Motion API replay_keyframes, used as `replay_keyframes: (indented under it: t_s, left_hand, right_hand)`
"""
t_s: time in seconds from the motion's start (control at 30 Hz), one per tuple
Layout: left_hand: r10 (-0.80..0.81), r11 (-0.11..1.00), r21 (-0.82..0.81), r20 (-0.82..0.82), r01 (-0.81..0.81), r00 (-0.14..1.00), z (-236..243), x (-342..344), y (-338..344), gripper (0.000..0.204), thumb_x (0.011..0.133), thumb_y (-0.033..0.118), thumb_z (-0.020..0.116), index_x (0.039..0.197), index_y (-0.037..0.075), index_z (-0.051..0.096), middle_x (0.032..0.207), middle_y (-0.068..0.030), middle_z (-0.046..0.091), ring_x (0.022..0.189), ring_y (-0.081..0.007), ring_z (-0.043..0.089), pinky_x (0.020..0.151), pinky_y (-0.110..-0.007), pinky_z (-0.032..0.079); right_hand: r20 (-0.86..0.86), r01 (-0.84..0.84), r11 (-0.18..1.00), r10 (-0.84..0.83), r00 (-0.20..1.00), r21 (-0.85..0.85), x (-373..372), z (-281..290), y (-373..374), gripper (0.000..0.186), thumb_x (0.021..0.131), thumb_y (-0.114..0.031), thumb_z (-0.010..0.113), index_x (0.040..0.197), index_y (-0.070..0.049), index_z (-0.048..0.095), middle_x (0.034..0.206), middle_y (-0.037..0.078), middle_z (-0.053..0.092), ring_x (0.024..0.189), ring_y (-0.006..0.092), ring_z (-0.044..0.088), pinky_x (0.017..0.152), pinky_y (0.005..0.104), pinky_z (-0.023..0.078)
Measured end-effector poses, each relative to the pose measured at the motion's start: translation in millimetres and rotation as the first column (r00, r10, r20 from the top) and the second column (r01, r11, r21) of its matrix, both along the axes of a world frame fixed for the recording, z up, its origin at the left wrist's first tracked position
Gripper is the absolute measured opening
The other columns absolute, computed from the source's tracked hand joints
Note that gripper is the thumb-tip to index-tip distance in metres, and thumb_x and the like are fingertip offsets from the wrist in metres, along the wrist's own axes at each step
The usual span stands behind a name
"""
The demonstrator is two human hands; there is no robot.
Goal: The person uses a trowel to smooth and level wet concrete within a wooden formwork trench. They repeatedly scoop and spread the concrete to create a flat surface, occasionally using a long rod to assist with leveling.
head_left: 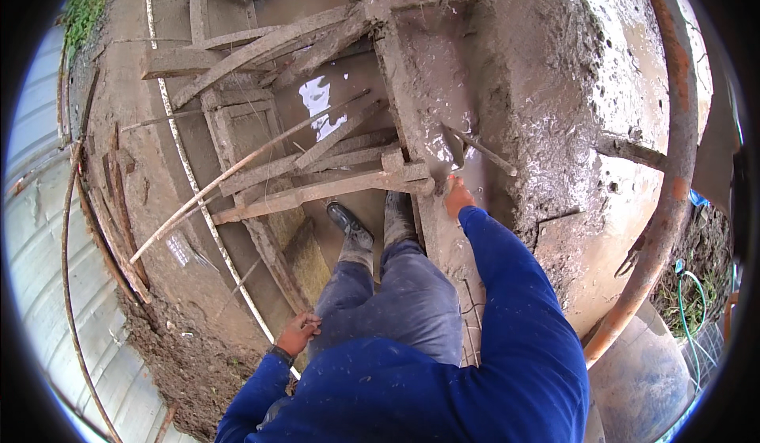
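Observation:
My right hand point(458, 197) reaches ahead with its fingers wrapped round the handle of a small trowel point(457, 155). The trowel's narrow metal blade points away from me, into wet grey mud between two raised edges. A short stick point(492, 155) lies against the mud just beyond the hand. Beside my left thigh hangs my left hand point(297, 334), a dark band at its wrist. Its fingers are loosely bent and apart, with nothing seen in them. Close to the right hand is the end of a muddy timber brace point(340, 192).
My boots point(348, 223) stand in a trench with muddy water, crossed by several timbers point(261, 51). A long pale pole point(178, 138) runs along the left side. Corrugated sheets point(47, 261) lie far left. A rusty pipe point(673, 150) curves along the right, near a green hose point(687, 304).

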State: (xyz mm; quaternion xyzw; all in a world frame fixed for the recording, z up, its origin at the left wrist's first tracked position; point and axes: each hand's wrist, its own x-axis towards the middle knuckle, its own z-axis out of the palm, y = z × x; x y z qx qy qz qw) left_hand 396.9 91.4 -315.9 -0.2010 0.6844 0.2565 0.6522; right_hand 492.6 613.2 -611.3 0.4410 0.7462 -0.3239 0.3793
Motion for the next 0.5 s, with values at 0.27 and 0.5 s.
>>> replay_keyframes:
  t_s: [0.27,0.5]
  left_hand:
    - [0.077,0.997,0.002,0.019,-0.077,0.997,-3,-6,8,0.027,0.103,0.014,0.055,0.126,0.002,0.06,0.119,-0.0094,0.069,0.098,-0.0179,0.07,0.087,-0.032,0.055]
    - [0.107,0.993,0.038,-0.001,-0.107,0.994,-1,-14,2,0.026,0.102,0.015,0.057,0.125,0.001,0.06,0.116,-0.007,0.068,0.098,-0.0155,0.07,0.08,-0.029,0.054]
  right_hand:
    - [0.103,-0.039,0.985,0.022,0.994,0.166,-23,66,-10,0.052,0.093,-0.016,0.058,0.14,-0.002,0.04,0.134,0.027,0.057,0.116,0.0486,0.065,0.097,0.0536,0.054]
    - [-0.066,-0.038,0.992,0.046,0.997,0.116,14,-6,-12,0.071,0.088,-0.016,0.067,0.148,-0.004,0.032,0.131,0.03,0.061,0.114,0.0471,0.066,0.099,0.0521,0.053]
